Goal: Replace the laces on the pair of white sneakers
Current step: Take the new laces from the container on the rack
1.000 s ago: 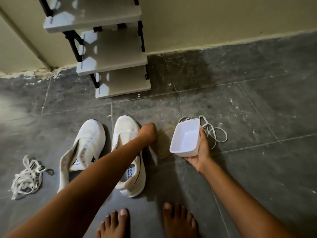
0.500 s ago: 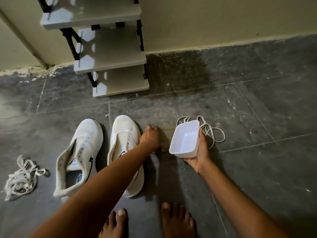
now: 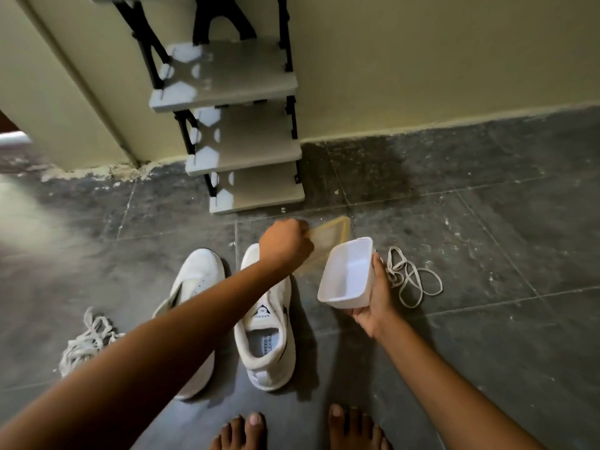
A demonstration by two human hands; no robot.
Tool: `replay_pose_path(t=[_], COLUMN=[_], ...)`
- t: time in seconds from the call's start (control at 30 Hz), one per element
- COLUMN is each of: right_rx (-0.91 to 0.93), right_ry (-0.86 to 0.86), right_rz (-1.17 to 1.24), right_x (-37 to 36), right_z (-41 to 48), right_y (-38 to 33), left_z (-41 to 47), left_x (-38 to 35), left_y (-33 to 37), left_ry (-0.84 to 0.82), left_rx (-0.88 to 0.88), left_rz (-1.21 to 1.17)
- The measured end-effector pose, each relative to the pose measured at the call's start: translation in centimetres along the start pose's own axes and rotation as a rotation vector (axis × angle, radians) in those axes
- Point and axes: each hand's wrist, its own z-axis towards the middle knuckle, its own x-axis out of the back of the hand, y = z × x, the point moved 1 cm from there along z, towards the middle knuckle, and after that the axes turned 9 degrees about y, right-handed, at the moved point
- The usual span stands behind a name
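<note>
Two white sneakers (image 3: 271, 345) stand together on the floor (image 3: 487, 336). The left hand (image 3: 285, 243) fingers clamp a yellowish lid (image 3: 331, 237); the right hand (image 3: 373, 303) fingers hold a white container (image 3: 347, 271). A lace bundle (image 3: 84, 344) lies left, a loose lace (image 3: 412, 279) right.

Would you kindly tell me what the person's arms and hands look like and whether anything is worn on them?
The left forearm and right forearm are bare up to the frame edge, with no sleeves in view. The left hand and right hand wear no gloves, and no watch, bracelet or ring shows on either.
</note>
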Motion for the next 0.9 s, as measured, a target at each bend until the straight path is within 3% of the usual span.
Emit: replay_pose_path(t=[0.2,0.33,0.53,0.77,0.9], right_rx=[0.051,0.066,0.097,0.051,0.019], right_ry=[-0.048,-0.027,-0.039,-0.051,-0.083], right_rz=[-0.073,-0.111,-0.194,-0.174,-0.121], right_x=[-4.6,-6.4,-6.0,-5.5,-5.5], right_z=[-3.0,-4.7,-4.5,-3.6,-3.3], right_y=[-0.9,-1.0,-0.7,0.7,1.2], left_z=[-2.6,-4.5,-5.6,-6.5,-6.4], left_x=[5.7,6.9,7.6,5.6,5.0], left_y=[1.5,2.2,1.6,0.1,0.0], left_ry=[0.038,-0.105,-0.356,-0.339,-0.294], left_rx=[-0.221,-0.396,-0.381,-0.302,-0.339], left_rz=[0.105,0.183,0.007,-0.192,-0.140])
